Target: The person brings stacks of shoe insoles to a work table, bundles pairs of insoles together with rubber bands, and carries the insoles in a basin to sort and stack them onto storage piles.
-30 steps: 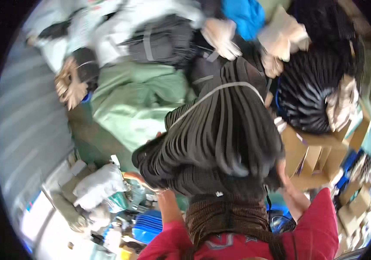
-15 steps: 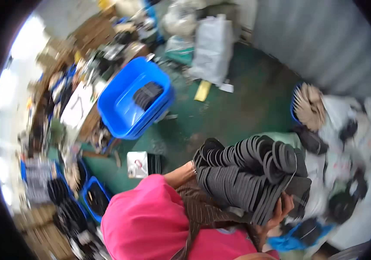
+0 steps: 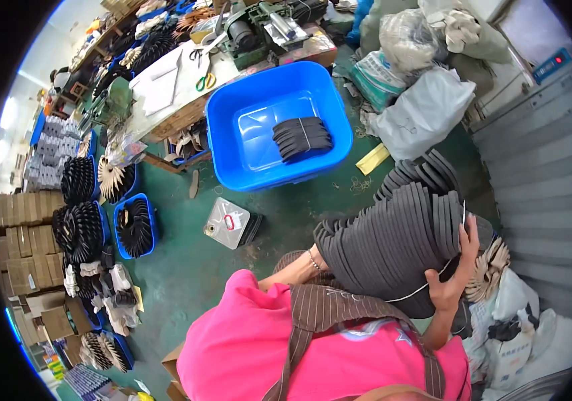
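Note:
Against my front I carry a thick load of dark grey insoles (image 3: 386, 247), stacked face to face and bound with white string. My right hand (image 3: 451, 277) is closed on the right end of the load, thumb and fingers spanning the string. At the opposite end, my left hand (image 3: 315, 259) reaches under the stack; its fingers are hidden behind the insoles. A further bundle of insoles (image 3: 426, 175) lies along the far side of the load. Ahead of me stands a blue tub (image 3: 232, 160) with one tied bundle of dark insoles (image 3: 302, 139) inside.
A metal tin (image 3: 229, 224) stands on the green floor, left of the load. Behind the tub is a workbench (image 3: 222, 67) with scissors (image 3: 205, 81) and a machine. White sacks (image 3: 426, 113) sit at the back right. Blue bins (image 3: 136, 227) and cartons (image 3: 28, 267) line the left.
The view has swung to the right and steadied. The load has turned in my arms, showing its stacked edges more broadly. My right hand has come up along its right end.

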`<state>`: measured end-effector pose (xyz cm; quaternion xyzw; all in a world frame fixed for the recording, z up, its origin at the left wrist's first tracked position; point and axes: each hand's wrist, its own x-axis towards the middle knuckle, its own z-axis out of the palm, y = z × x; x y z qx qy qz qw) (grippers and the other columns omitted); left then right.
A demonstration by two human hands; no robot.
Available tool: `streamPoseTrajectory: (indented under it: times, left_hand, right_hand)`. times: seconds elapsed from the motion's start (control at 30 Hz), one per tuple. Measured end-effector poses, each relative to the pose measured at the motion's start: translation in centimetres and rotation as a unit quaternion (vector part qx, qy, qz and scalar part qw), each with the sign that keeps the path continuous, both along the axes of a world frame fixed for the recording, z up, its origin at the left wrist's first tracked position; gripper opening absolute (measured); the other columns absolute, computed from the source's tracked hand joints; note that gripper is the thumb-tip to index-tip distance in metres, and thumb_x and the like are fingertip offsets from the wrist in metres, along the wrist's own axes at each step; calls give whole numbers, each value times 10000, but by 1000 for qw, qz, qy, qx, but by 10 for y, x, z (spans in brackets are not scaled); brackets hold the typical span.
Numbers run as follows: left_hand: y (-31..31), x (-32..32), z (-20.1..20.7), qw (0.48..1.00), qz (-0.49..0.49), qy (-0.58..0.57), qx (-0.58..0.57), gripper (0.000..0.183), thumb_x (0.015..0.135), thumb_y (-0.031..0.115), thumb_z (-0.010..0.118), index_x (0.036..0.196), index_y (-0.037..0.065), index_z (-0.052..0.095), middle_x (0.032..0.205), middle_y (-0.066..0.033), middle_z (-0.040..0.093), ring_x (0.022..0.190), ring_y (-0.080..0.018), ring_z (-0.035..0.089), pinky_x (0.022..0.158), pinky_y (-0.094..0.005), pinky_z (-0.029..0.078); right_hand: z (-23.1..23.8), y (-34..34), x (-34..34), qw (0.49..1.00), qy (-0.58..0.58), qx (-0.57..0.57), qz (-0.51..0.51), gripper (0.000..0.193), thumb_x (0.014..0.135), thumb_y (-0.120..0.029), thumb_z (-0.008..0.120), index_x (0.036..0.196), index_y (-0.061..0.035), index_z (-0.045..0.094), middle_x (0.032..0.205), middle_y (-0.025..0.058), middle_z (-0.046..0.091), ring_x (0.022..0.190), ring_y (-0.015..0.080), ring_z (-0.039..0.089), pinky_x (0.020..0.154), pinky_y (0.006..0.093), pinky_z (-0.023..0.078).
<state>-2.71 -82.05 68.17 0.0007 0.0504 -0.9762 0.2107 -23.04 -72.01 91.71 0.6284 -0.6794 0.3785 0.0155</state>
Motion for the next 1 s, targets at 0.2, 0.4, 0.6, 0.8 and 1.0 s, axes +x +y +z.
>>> streamPoseTrajectory:
  times: [0.2, 0.4, 0.6, 0.8, 1.0]
  left_hand:
    - [-90, -84, -32, 988, 17, 133, 78, 606, 984, 520, 277, 1394, 102, 429, 1446, -119, 427, 1299, -301, 429, 1113, -483, 291]
    - [-227, -220, -50, 814, 125, -318, -471, 550, 976, 478, 321, 1365, 113, 459, 1406, -91, 481, 1274, -269, 464, 1101, -474, 313]
    - [-360, -298, 4, 948, 242, -184, -90, 608, 975, 423, 335, 1487, 103, 262, 1529, -66, 300, 1401, -251, 276, 1170, -425, 155]
    - [-462, -334, -29, 925, 356, -93, 99, 580, 990, 430, 290, 1463, 95, 294, 1514, -81, 318, 1374, -262, 320, 1141, -434, 258]
    - [-572, -341, -82, 546, 275, -659, -439, 684, 896, 519, 469, 1422, 91, 383, 1459, -110, 404, 1347, -293, 351, 1140, -436, 237]
  right_hand:
    - [-52, -116, -105, 990, -118, 75, 11, 956, 771, -557, 697, 1399, 62, 327, 1414, 238, 391, 1311, 381, 387, 1095, 443, 274]
    - [-79, -293, -233, 991, -93, 77, 51, 868, 797, -421, 711, 1403, 70, 328, 1398, 229, 416, 1312, 359, 394, 1102, 416, 275]
    - [-66, -521, -306, 964, -123, 152, 180, 737, 801, -275, 713, 1380, 31, 374, 1353, 209, 464, 1257, 327, 449, 1068, 395, 319]
    - [-117, -718, -294, 926, -58, 209, 310, 762, 786, -456, 701, 1328, 6, 430, 1265, 234, 529, 1177, 373, 504, 1009, 406, 382]
    - [-189, -868, -252, 869, 8, 269, 414, 801, 766, -585, 662, 1258, 20, 480, 1159, 271, 572, 1107, 397, 543, 962, 431, 421]
